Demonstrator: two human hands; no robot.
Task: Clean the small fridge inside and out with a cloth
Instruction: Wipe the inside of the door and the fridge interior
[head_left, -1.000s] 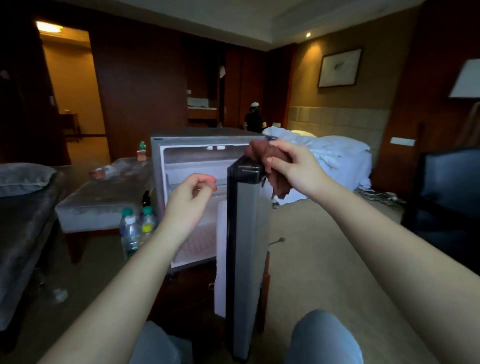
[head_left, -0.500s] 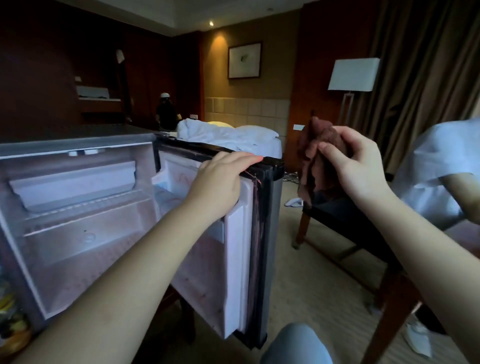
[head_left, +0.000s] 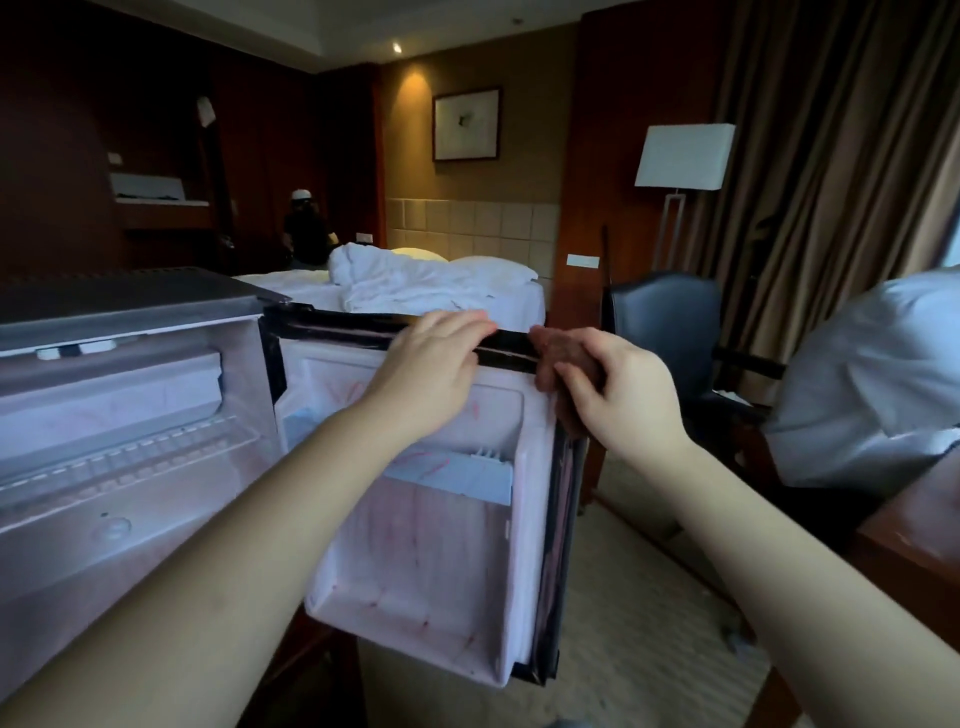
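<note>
— Fridge (head_left: 119, 441) where?
— Left, door (head_left: 441, 545) swung open toward the bed (head_left: 441, 286).
— Hands?
— Left hand (head_left: 431, 374) rests flat on the door's top edge, fingers straight; right hand (head_left: 623, 400) grips the cloth (head_left: 553, 356) at that edge's outer corner, near a chair (head_left: 670, 322).

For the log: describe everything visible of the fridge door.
The door stands open right of the fridge, inner side facing the camera. Its pale plastic-looking liner is streaked red, with a bluish shelf, a black top edge and a dark seal down the outer side. The left hand rests on the top edge; the right hand holds a cloth at its outer corner.
</note>
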